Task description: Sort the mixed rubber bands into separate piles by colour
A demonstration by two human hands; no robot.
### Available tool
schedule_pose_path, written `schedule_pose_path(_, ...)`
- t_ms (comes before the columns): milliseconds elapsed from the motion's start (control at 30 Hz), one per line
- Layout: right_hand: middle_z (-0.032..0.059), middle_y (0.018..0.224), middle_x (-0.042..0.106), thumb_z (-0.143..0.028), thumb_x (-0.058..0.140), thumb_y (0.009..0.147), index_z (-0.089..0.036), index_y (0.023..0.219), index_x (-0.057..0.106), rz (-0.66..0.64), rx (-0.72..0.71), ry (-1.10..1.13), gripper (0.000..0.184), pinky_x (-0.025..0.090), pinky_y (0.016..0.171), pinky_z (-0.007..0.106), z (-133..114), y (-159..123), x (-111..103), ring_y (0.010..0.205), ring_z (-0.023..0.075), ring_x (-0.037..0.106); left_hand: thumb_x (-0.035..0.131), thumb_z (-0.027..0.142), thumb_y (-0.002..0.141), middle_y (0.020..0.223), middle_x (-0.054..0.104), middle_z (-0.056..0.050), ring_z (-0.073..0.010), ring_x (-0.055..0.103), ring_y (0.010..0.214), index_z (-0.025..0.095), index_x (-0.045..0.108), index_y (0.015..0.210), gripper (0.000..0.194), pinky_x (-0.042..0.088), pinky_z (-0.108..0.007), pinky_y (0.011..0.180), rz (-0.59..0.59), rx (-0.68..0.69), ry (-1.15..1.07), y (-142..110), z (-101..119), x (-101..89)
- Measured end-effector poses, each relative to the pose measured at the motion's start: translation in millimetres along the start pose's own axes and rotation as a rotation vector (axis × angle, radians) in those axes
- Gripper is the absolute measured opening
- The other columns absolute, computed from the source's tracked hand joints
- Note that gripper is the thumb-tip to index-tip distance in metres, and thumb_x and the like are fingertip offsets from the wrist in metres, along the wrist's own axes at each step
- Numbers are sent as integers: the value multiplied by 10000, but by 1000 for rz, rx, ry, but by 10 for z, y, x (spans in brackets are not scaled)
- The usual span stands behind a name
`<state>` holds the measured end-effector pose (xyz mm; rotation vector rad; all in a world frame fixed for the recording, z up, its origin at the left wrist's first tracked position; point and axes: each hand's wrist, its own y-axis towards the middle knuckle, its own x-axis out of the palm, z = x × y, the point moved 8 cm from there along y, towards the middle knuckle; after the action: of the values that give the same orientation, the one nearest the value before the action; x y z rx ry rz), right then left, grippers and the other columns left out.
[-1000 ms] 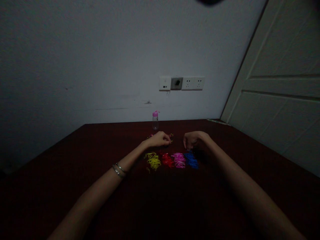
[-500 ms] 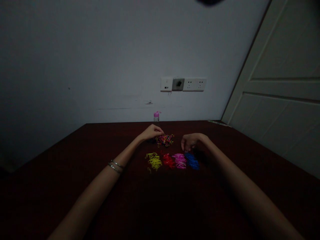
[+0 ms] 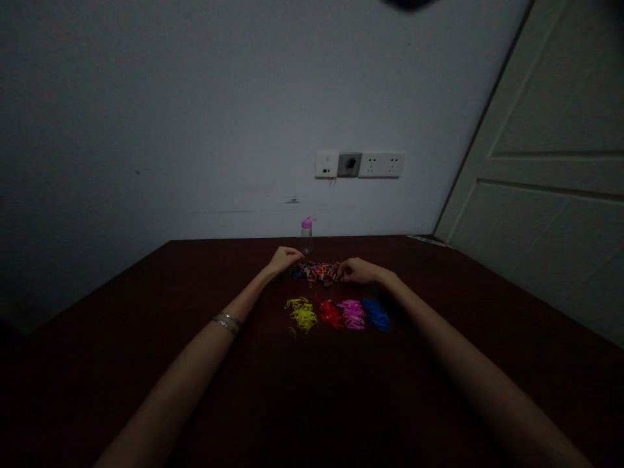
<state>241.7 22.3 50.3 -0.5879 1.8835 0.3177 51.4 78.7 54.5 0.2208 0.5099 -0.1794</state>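
A mixed pile of small coloured rubber bands [image 3: 319, 272] lies on the dark red table. My left hand [image 3: 285, 259] is at the pile's left edge, its fingers pressed together; what they hold, if anything, is too small to make out. At the right edge, my right hand [image 3: 358, 270] has its fingertips bent down against the bands, closed, with their tips partly hidden. Nearer to me, sorted heaps sit in a row: yellow bands [image 3: 304, 316], red bands [image 3: 331, 314], pink bands [image 3: 353, 314] and blue bands [image 3: 376, 314].
Behind the pile stands a clear bottle [image 3: 307, 237] with a pink cap. The table [image 3: 234, 383] meets a pale wall with socket plates [image 3: 381, 165]. A panelled door [image 3: 546, 162] is on the right. The light is dim.
My right hand has moved from above the blue heap, up and left to the mixed pile. My left hand has shifted slightly left, uncovering more of the pile and the bottle.
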Motion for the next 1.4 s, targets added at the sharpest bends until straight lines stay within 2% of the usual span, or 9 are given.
schedule_pose_path(167,57,823,632,-185,522,698,-144,903,601,68,-6,-55,223,382,600,214,45,64,62,705,141,555,551,278,657,509,536,4,-63,379,471,88,689,780,265,275,-198,464,15,0,-14,11,-12,5)
schedule_pose_path(400,62,894,625,-243,518,754,-176,937,575,146,89,-108,203,361,617,223,141,44,43,751,151,559,550,264,666,500,543,-4,-71,400,475,90,692,802,263,295,-208,480,0,-31,-27,22,-66,36)
schedule_pose_path(667,53,833,625,-254,477,776,-175,824,578,147,94,-163,137,320,558,213,149,15,17,690,135,541,555,240,668,551,579,-17,-72,425,490,91,689,774,227,320,-205,491,5,-10,-38,14,-60,32)
schedule_pose_path(800,54,797,626,-222,492,745,-159,801,589,162,63,-113,129,333,561,207,122,-25,-112,665,125,533,552,233,670,542,575,-19,-73,427,484,83,687,764,223,323,-207,492,8,-1,-48,36,-68,24)
schedule_pose_path(900,56,771,621,-218,484,734,-140,797,599,197,1,-25,153,347,570,207,-36,-55,-246,658,122,525,545,248,673,537,564,-12,-70,421,477,78,683,765,238,319,-203,484,-21,22,-19,46,-57,42)
schedule_pose_path(1000,52,731,606,-214,477,722,-119,796,607,187,-86,60,177,350,560,214,-353,-66,-281,628,116,505,557,263,654,529,550,0,-69,413,472,79,683,759,247,310,-197,473,-144,76,53,15,6,129)
schedule_pose_path(1233,16,680,570,-180,499,697,-137,871,607,-67,-307,149,209,340,514,203,-1174,-88,129,574,90,485,563,254,636,470,505,20,-57,378,434,92,684,725,221,282,-185,448,-551,207,267,-211,216,414)
schedule_pose_path(1333,19,692,570,-180,510,697,-132,950,596,-143,-318,179,272,348,501,201,-1246,-107,210,563,89,490,579,204,601,509,542,12,-65,417,472,103,679,692,169,304,-186,479,-577,237,399,-257,280,461)
schedule_pose_path(1400,18,685,571,-172,504,698,-129,956,599,-118,-293,197,278,355,511,205,-1170,-106,142,568,91,492,587,199,591,535,553,8,-75,437,497,107,669,671,147,313,-193,492,-570,248,469,-275,315,482)
